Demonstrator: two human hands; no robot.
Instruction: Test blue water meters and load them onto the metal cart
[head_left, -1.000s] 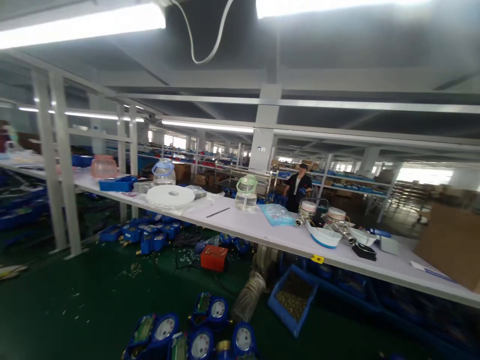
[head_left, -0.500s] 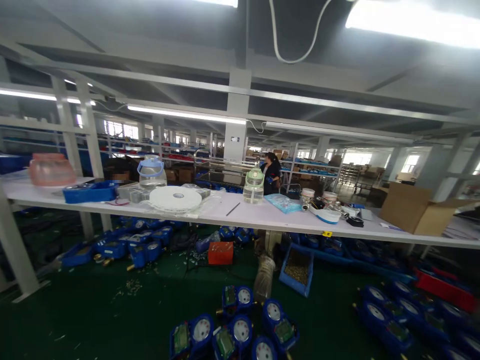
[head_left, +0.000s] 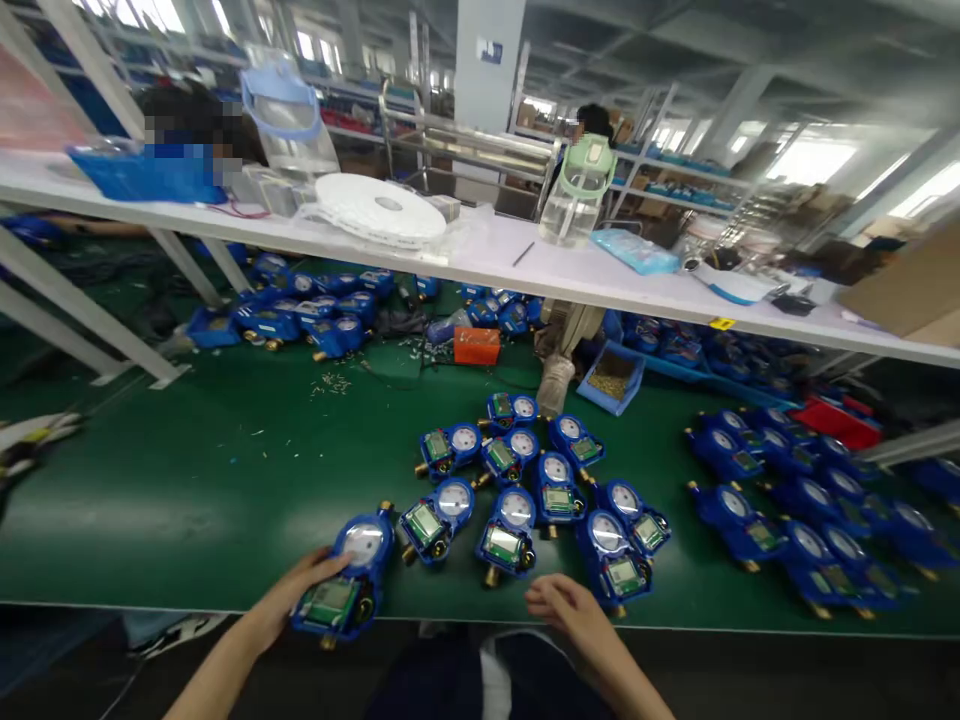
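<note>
My left hand (head_left: 300, 590) is closed on the left side of a blue water meter (head_left: 346, 575) at the bench's front edge, its fingers lying over the rim near the dial. The meter has a round white dial and an uncovered green circuit board, with brass pipe ends. My right hand (head_left: 562, 605) hovers near the front edge, fingers loosely curled and slightly apart, with nothing visible in it. Closest to it are a meter (head_left: 516, 512) with a white dial and another meter (head_left: 606, 535) to the right. Several similar meters stand behind these.
More blue meters (head_left: 806, 540) crowd the right side of the green bench (head_left: 187, 480). Farther back are an orange box (head_left: 476, 346) and a blue bin of small brass-coloured parts (head_left: 611, 380). A white shelf (head_left: 480, 250) holds a roll (head_left: 379, 208) and a clear jug (head_left: 574, 195).
The view has tipped down toward the bench. Both of my hands have come into view, the left one on a meter at the front edge.
</note>
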